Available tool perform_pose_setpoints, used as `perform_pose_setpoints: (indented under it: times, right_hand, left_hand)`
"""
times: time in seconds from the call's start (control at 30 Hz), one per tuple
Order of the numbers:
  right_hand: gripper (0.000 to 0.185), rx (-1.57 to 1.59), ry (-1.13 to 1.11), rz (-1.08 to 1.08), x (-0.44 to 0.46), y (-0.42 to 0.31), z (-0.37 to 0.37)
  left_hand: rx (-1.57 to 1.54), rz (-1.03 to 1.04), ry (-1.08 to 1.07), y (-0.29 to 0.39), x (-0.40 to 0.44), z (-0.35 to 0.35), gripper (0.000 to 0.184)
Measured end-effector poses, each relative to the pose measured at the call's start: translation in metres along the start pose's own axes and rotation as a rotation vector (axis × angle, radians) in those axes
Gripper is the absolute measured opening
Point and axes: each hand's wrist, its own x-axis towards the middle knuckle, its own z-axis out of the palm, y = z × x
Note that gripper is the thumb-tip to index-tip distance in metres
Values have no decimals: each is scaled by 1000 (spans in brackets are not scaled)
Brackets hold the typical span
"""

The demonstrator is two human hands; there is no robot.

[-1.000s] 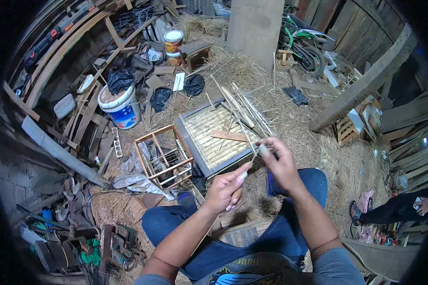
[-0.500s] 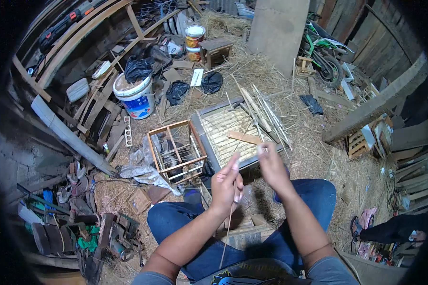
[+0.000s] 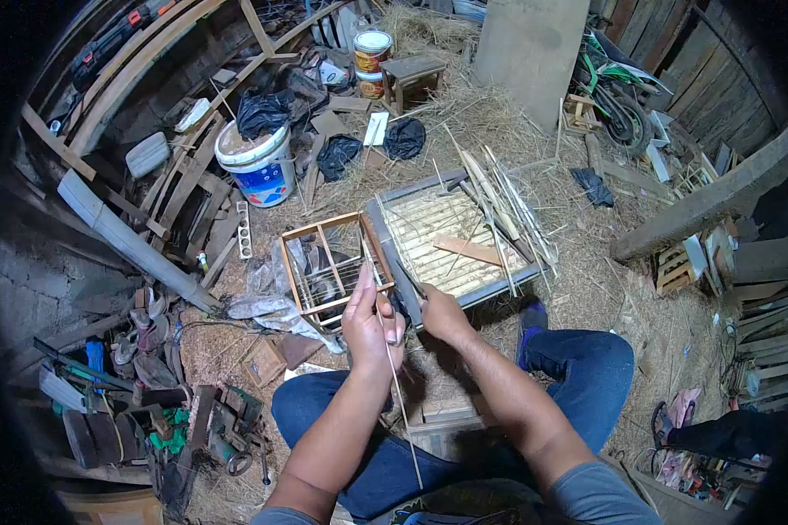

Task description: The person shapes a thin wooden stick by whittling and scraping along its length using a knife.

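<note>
My left hand [image 3: 372, 324] is closed round a thin bamboo strip [image 3: 401, 402], which slants down toward my lap. The hand is in front of a small wooden frame cage [image 3: 322, 229] with thin bars. My right hand [image 3: 444, 315] is closed at the near left edge of a low slatted table [image 3: 420, 223]. From its fingers a slim dark tool [image 3: 409, 278] points up and left; its kind is unclear. On the table lie a flat wooden piece [image 3: 467, 250] and a bundle of split bamboo strips [image 3: 499, 206].
Wooden blocks [image 3: 446, 411] lie between my legs. A white paint bucket [image 3: 258, 166] with a black bag on top stands at the left. Farther back are stacked tins [image 3: 372, 57] and a stool [image 3: 413, 74]. Straw covers the floor; a motorbike [image 3: 622, 96] is at the right.
My right hand has moved left and down to the table's edge, where a slim dark tool now shows in it. My left hand has shifted left, still with the strip. The view has turned slightly.
</note>
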Motion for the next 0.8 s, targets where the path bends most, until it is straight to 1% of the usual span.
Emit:
perform_pose_setpoints:
  times: [0.07, 0.27, 0.3, 0.33, 0.37, 0.43, 0.5, 0.57, 0.6, 0.67, 0.7, 0.77, 0.8]
  right_hand:
    - [26, 38, 98, -96, 3, 15, 10]
    - [31, 18, 92, -61, 4, 30, 9]
    - [31, 20, 93, -61, 0, 29, 5]
    - [32, 64, 146, -103, -4, 28, 0]
    - [33, 108, 200, -146, -7, 28, -6]
    - [36, 191, 314, -211, -22, 19, -35]
    - [35, 308, 306, -129, -52, -9, -81]
    - [29, 259, 443, -336, -72, -16, -105]
    - [29, 257, 447, -335, -85, -22, -117]
    - [25, -53, 368, -494, -110, -32, -133]
    - [25, -51, 366, -496, -115, -30, -134]
    - [22, -136, 396, -508, -121, -25, -137]
    - [22, -113, 404, -523, -123, -24, -139]
  left_hand:
    - [-1, -12, -3, 0, 0, 1, 44]
    - [-6, -16, 5, -4, 2, 6, 43]
    - [6, -22, -29, -6, 1, 6, 42]
    - [19, -28, -64, -7, 0, 7, 42]
    - [22, -26, -67, -9, -3, 9, 42]
    - [82, -97, -156, -13, -10, 17, 42]
    - [125, -105, -161, -17, -15, 21, 42]
    - [128, -136, -279, -21, -23, 25, 42]
    - [119, -152, -320, -23, -27, 26, 43]
    - [139, -187, -364, -28, -34, 30, 43]
    - [160, -220, -405, -31, -38, 32, 43]
    - [215, -214, -421, -37, -44, 35, 43]
    - [268, -210, -449, -40, -46, 36, 42]
